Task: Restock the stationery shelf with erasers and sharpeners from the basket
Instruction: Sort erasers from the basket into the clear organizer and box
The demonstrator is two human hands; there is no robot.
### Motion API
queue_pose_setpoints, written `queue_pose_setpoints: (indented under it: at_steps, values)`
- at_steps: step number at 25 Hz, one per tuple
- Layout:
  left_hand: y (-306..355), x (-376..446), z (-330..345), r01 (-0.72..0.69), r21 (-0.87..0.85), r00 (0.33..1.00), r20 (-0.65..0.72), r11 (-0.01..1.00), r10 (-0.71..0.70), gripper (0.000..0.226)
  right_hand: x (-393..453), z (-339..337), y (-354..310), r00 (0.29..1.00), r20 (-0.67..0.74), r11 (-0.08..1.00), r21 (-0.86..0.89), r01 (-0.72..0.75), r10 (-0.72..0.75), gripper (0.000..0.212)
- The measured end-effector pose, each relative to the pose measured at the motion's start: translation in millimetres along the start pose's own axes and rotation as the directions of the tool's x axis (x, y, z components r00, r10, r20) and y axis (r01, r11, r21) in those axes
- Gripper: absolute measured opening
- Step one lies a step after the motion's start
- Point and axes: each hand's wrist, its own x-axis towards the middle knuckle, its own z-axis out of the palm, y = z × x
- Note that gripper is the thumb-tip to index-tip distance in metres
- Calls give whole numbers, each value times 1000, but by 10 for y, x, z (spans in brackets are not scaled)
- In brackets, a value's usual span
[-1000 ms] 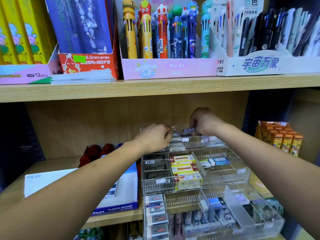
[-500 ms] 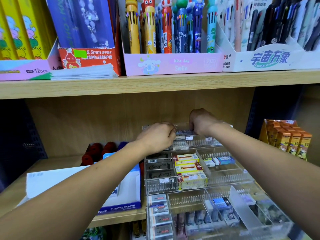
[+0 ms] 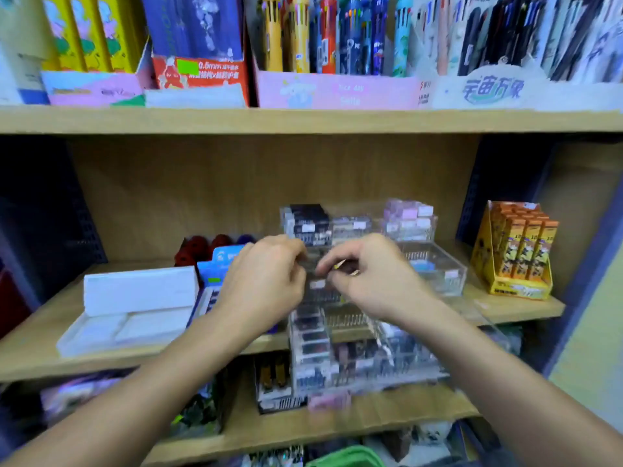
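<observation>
Both hands (image 3: 266, 281) (image 3: 374, 278) pulled back from top tier, grips curled; contents blurred, can't tell.

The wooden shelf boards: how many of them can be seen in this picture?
3. The top board carries the pen boxes, the middle board carries the clear stepped organizer, and the lowest board runs under it. More boards may lie outside the view.

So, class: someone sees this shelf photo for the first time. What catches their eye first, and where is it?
Two hands, left and right, meet at centre with curled fingers, in front of a clear tiered organizer of small boxed items. Above, bright pens line the top shelf. An orange box stands at the right.
</observation>
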Motion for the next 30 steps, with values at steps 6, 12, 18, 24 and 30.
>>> queue_pose_setpoints:
  at_steps: [6, 12, 18, 24, 30]
  values:
    - [-231, -1269, 8, 210, 136, 935, 261, 968, -240, 16, -860, 1041, -284, 982, 166, 995, -28, 97, -91, 24]
    - [-386, -1894, 819, 257, 223, 745, 574, 940, -340, 21, -1202, 1991, 236, 900, 421, 969, -245, -7, 113, 16]
    - [-529, -2533, 2131, 321, 187, 459, 827, 928, -325, 27, -1566, 3012, 1204, 651, 658, 920, -343, -189, 379, 16]
    - [-537, -3398, 3044, 419, 180, 91, 967, 890, -238, 33, -2268, 3595, 2023, 286, 804, 847, -530, -52, 521, 53]
    - [-410, -4019, 3447, 461, 246, -68, 968, 853, -242, 95, -3010, 3728, 2575, 237, 718, 739, -674, -1, 655, 103]
